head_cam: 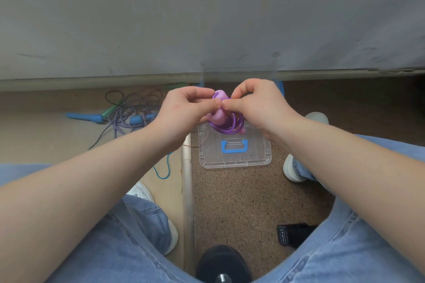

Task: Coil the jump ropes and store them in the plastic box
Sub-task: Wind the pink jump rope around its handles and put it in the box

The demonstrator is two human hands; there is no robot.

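A purple jump rope with pink handles is wound into a small coil, held in the air between my hands. My left hand and my right hand both pinch it, fingertips meeting at the upper handle. Right below lies the clear plastic box lid with a blue handle. The clear plastic box stands behind my hands by the wall, mostly hidden. A tangle of other jump ropes with blue and green handles lies on the floor to the left.
A grey wall runs across the back. A metal strip splits the tan floor on the left from the brown speckled carpet. My knees in jeans and white shoes flank the lid. A black object lies on the carpet near my right leg.
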